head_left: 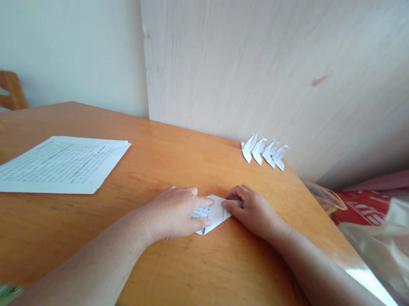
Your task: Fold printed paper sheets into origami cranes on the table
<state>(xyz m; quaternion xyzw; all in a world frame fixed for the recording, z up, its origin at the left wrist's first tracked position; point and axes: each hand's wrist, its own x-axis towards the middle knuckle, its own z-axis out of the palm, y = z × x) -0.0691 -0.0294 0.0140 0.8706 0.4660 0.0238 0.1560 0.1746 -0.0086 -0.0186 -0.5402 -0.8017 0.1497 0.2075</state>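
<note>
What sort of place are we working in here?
Probably a room in a home: a wooden table stands by a pale wood-grain panel, with a wooden chair at the far left.

Both bare forearms (pixel 96 257) are slanting inward, left grip (pixel 175 212) lying palm-down, thumb (pixel 200 225) and index (pixel 203 202) apart, right grip (pixel 258 212) resting, fingers (pixel 238 191) bent.
</note>
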